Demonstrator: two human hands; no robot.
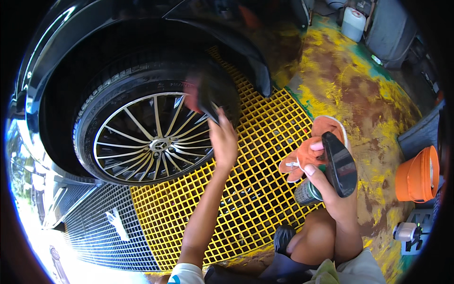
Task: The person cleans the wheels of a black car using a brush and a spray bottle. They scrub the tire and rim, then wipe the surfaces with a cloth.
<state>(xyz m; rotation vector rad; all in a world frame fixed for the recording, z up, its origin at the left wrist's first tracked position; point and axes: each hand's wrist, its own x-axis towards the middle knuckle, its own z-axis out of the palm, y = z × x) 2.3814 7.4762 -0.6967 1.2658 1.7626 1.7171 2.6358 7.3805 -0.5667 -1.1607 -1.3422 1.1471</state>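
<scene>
My left hand (225,140) grips a black-and-red applicator (203,97), blurred by motion, against the right side of the car tyre (106,85). The multi-spoke alloy wheel (159,145) bears a Mercedes-Benz star on its hub cap. In my right hand (324,181) are an orange cloth (310,151) with pale edging and a black curved plastic piece (341,170). The thumb presses on the cloth. Just below the fingers shows a can (306,193) with a green rim; whether the hand holds it, I cannot tell.
Yellow floor grating (255,191) lies under the wheel, grey grating (103,216) to its left with a whitish scrap (117,224). The black wheel arch (56,71) curves overhead. At right stand an orange bucket (411,179) and, farther back, a white jerrycan (353,25). My knee (315,234) is close below.
</scene>
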